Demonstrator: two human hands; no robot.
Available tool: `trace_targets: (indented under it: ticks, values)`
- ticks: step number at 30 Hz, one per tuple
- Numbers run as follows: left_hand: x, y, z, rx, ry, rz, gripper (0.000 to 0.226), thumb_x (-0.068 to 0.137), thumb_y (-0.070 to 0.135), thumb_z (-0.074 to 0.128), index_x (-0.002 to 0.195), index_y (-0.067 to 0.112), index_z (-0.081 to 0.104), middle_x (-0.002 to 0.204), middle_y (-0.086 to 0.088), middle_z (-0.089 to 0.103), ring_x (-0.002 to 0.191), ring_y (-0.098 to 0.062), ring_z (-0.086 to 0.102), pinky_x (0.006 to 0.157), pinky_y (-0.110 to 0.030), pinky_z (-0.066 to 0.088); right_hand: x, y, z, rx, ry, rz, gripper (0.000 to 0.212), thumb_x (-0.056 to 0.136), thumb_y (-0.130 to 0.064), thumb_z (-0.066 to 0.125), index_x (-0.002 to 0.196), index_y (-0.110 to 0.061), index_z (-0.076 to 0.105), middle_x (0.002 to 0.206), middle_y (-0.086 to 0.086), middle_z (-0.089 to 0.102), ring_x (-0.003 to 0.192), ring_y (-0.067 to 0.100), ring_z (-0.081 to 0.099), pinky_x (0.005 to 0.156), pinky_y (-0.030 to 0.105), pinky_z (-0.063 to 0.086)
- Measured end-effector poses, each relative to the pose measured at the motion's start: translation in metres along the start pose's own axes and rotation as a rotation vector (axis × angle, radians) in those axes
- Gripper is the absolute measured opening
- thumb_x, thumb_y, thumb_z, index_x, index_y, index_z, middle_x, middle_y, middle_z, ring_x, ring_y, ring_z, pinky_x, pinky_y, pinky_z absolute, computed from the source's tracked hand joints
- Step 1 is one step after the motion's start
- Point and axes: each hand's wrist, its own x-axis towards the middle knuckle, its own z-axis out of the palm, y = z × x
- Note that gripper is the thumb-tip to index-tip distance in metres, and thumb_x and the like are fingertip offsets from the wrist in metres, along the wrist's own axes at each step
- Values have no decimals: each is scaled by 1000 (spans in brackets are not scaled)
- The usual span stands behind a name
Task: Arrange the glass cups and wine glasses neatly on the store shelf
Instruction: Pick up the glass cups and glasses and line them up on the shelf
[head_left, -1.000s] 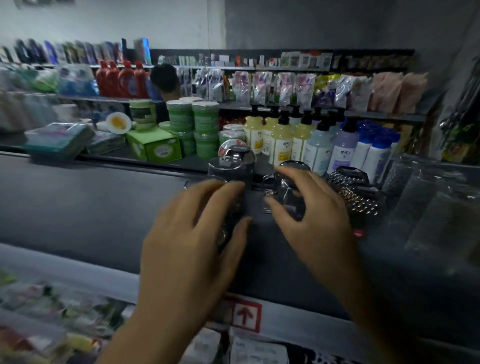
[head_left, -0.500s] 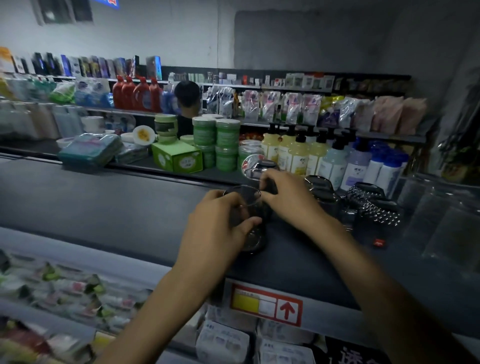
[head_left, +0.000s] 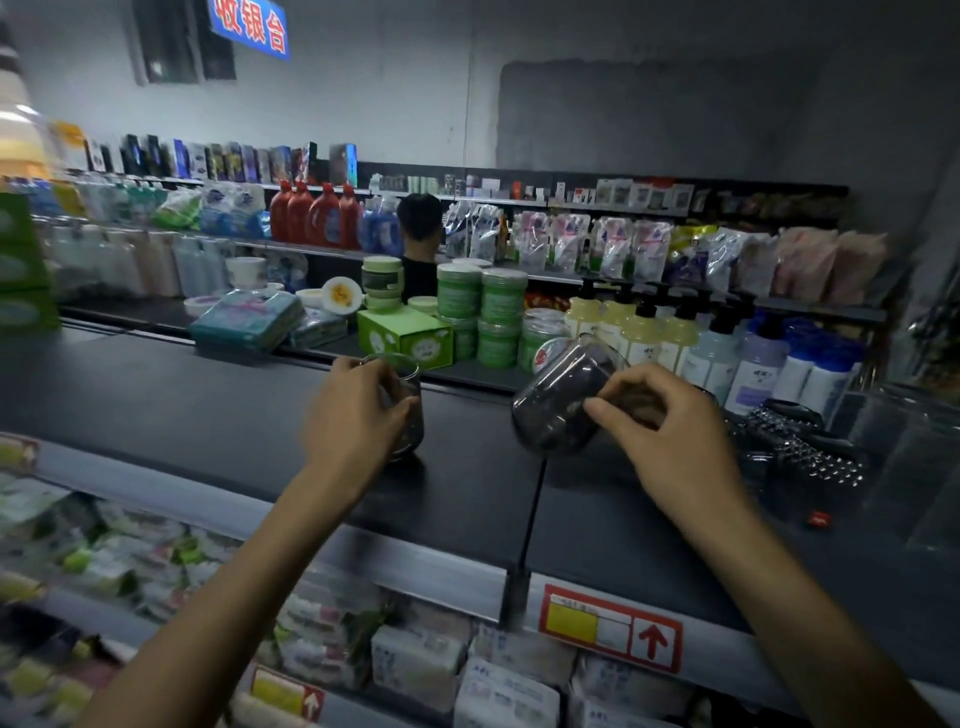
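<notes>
1. Dark and flat, the shelf top (head_left: 208, 405) is seen in a shop, and soap bottles (head_left: 644, 332) and green tubs (head_left: 480, 306) are lined up behind it at 12 o'clock.
2. An upright glass cup (head_left: 410, 405) is stood on the shelf top near the middle. It is gripped round its side by the left hand (head_left: 353, 415), whose fingers are curled about it.
3. A tilted glass cup (head_left: 556, 405) is held at 3 o'clock from the first one, well apart from it. Its mouth is turned up toward 1 o'clock. It is pinched at its side by the fingers and thumb of the right hand (head_left: 670, 436). Whether its lower edge touches the shelf top cannot be told.
4. Metal graters (head_left: 810, 457) are seen at 3 o'clock from the right hand. More clear things (head_left: 909, 441) are blurred further that way.
5. Both cups are judged to be hard, smooth and easy to break. Each is likely light enough for one hand. Smooth glass can slip, so a hold round the fat middle of the side is thought best, not a pinch at the thin rim.
6. The tilted glass cup is judged to need turning upright and setting down softly, so that glass is not knocked on glass or on the metal graters.
</notes>
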Motion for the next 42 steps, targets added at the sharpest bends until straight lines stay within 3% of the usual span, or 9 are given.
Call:
trace_targets:
  ticks: [4,9,14,18,21,25,28,34,42]
  values:
    - [2,0,4,18,12,-3,21,87,34,78,102,22,68,121,-12,62,106,-33,62,78,-36,45,-15,-13,0,269,-16,124,11,87,-9,81,90,-14,72,85,-6,76,84,11,74,78,20,57]
    - [-8,10,-8,41,-3,-38,59,88,38,77,138,17,53,135,-17,54,116,-40,61,91,-49,53,-35,-24,-9,482,16,269,8,89,-8,77,96,-10,73,88,-3,77,87,10,75,76,21,61]
    - [-62,42,-38,-337,94,195,38,95,44,68,128,26,66,127,5,66,112,-15,64,93,-42,56,-58,-30,-30,765,44,412,9,93,-6,69,102,-5,69,99,8,80,99,20,77,84,32,64]
    - [-123,87,-59,-900,-305,99,57,83,72,60,135,48,59,128,18,66,117,-5,66,95,-37,59,-83,-29,-40,1001,10,530,21,86,-7,68,107,-2,67,110,18,78,103,26,77,86,37,64]
    - [-151,105,-56,-786,-358,172,76,69,72,79,137,57,50,128,33,59,117,6,62,98,-28,56,-102,-24,-38,1177,-22,610,30,81,-8,69,109,0,65,118,25,74,112,32,74,94,44,59]
    - [-164,116,-56,-753,-247,125,67,70,44,90,129,49,60,120,21,63,104,10,63,85,-12,55,-123,-18,-33,1219,-41,631,27,82,-11,70,107,0,66,119,26,73,112,31,73,94,38,59]
    - [-157,117,-60,-765,-292,91,65,66,43,91,126,49,65,118,16,68,104,1,68,86,-20,57,-126,-13,-38,1040,-37,562,40,82,-19,75,115,-2,59,115,20,76,107,27,76,99,37,59]
    - [-101,125,-57,-519,-385,206,75,65,39,96,133,43,65,102,18,70,100,-2,68,90,-27,57,-99,-1,-32,-2,-62,123,90,81,-32,88,154,-45,37,140,-21,45,121,0,53,101,26,49]
    - [-26,136,12,-357,-488,325,66,61,29,96,121,30,70,101,11,77,84,1,72,72,-10,56,-35,18,4,-297,-34,155,49,72,-41,89,113,-29,64,112,1,72,104,24,68,85,44,58]
